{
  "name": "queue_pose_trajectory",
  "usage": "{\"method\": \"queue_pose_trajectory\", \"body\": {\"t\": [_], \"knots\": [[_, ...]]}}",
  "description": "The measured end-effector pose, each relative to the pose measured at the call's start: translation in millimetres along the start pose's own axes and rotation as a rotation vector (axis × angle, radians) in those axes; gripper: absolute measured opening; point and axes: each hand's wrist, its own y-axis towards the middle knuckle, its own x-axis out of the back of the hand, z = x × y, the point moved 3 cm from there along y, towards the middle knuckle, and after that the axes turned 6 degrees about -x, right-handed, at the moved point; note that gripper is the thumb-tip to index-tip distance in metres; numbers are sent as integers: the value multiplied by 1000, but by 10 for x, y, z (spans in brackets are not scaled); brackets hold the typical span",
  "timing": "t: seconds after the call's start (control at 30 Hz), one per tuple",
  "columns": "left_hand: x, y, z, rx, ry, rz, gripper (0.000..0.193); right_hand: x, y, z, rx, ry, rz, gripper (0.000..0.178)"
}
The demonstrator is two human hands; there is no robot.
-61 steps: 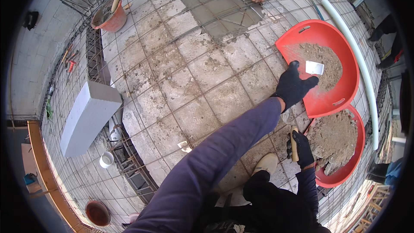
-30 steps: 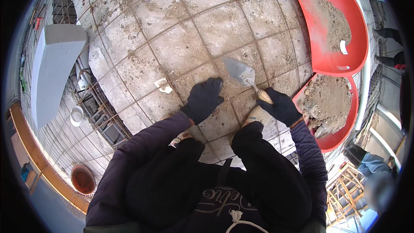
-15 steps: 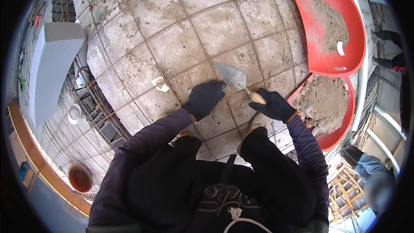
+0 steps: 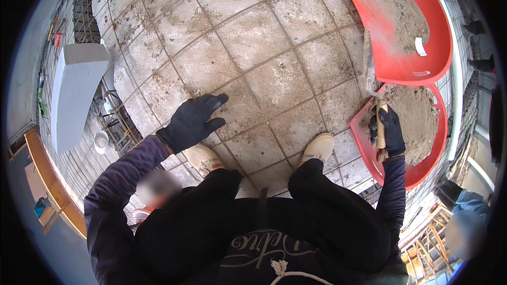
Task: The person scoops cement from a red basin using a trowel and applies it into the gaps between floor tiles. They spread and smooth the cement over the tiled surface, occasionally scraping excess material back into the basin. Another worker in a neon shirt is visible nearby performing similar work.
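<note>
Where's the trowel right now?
In the head view, the trowel is on the right side, held in the right hand at the lower red tub, its blade near the upper red tub.

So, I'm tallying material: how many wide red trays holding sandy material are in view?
2. The upper tray is at the upper right; the lower tray is just below it, by the right hand.

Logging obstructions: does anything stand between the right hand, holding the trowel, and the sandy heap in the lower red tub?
Nothing visible does: the right hand, holding the trowel, appears over the lower red tub beside the uncovered sandy heap. The upper red tub lies beyond the hand.
</note>
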Motion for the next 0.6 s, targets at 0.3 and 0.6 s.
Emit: {"method": "queue_pose_trajectory", "body": {"t": [0.3,0.6], "knots": [[-600,361,-386,-137,-12,289,56,-165,-783,-60,268,-993,-89,30],[-1005,1044,-608,-312,90,139,84,-673,-1706,-625,-48,-887,-347,30]]}}
